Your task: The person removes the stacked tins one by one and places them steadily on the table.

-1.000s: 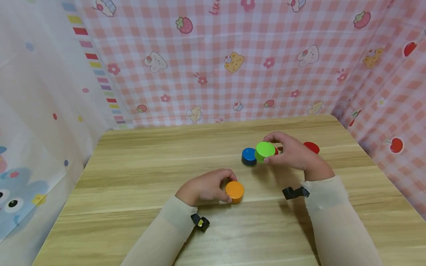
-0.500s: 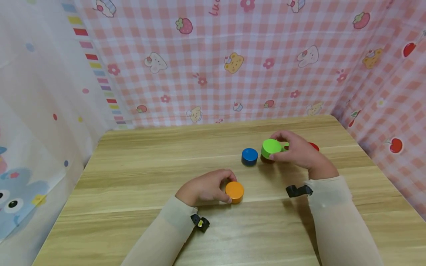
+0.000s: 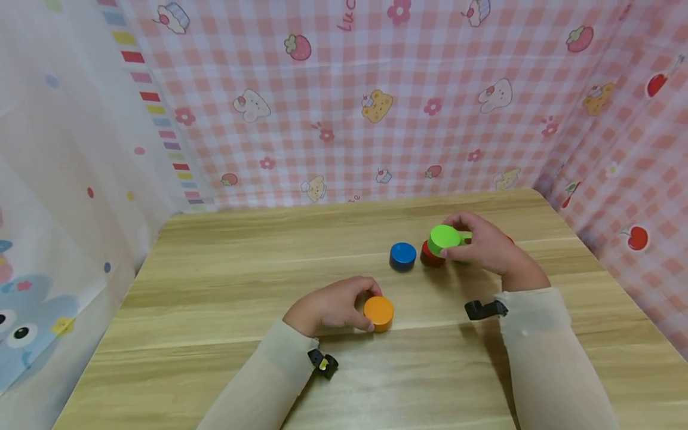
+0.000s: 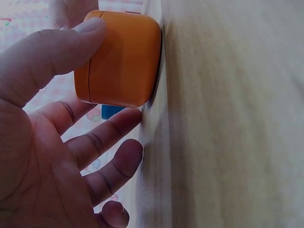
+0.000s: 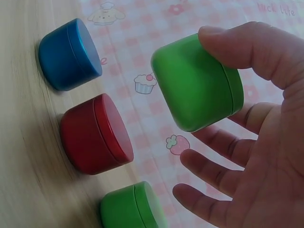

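My left hand point(image 3: 334, 306) holds an orange lidded tin point(image 3: 378, 314) between thumb and fingers. In the left wrist view the orange tin stands upright on the table, the thumb at its lid edge. My right hand point(image 3: 486, 246) pinches a green tin point(image 5: 194, 85) clear of the tabletop, tilted in the right wrist view. Below it stands a red tin point(image 5: 92, 135), between a blue tin point(image 5: 69, 54) and a second green tin point(image 5: 128, 209). From the head, the held tin partly covers the red one, and the second green tin shows only as a sliver behind the fingers.
Another red piece point(image 3: 510, 239) peeks out behind the right hand, mostly hidden. A wood-grain table point(image 3: 215, 286) lies under everything. Pink checked cloth point(image 3: 333, 77) hangs behind it, with a white cloth point(image 3: 59, 155) at left. Black wrist cameras point(image 3: 485, 309) jut from the sleeves.
My right hand has moved right with the green tin, away from the blue tin, and more of the red tin beneath shows. My left hand stays on the orange tin.
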A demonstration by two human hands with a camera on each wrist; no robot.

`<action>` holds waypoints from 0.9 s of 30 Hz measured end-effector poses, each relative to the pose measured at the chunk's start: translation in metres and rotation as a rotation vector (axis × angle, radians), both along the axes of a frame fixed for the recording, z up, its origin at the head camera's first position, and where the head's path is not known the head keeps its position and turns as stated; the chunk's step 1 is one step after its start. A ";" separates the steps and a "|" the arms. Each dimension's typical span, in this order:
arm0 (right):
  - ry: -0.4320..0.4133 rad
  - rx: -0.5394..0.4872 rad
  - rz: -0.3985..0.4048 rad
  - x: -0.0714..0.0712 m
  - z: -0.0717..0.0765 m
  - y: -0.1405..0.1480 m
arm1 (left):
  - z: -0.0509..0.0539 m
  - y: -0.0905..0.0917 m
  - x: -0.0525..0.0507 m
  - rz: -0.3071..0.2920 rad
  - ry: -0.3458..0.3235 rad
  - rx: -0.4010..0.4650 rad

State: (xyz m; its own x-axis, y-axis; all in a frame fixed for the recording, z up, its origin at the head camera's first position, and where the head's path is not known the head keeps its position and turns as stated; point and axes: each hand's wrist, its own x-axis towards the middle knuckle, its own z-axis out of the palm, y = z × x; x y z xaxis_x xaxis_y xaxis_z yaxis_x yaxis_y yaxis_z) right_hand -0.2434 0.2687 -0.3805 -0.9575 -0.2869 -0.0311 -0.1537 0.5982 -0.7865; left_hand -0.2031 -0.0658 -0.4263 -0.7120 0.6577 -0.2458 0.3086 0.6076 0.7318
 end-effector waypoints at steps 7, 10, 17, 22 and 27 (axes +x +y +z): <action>0.004 0.010 -0.027 0.000 -0.001 0.005 | -0.002 0.000 0.000 0.002 0.002 0.003; -0.001 0.005 -0.035 -0.001 0.000 0.008 | -0.003 0.000 -0.001 0.004 0.003 0.004; -0.022 -0.007 -0.071 -0.001 0.000 0.014 | -0.004 0.000 -0.001 0.006 -0.001 0.009; -0.021 -0.012 -0.085 -0.002 -0.002 0.020 | -0.005 0.000 -0.001 0.006 -0.001 0.015; -0.021 -0.017 -0.107 -0.003 -0.003 0.027 | -0.003 0.000 -0.001 0.005 0.004 0.008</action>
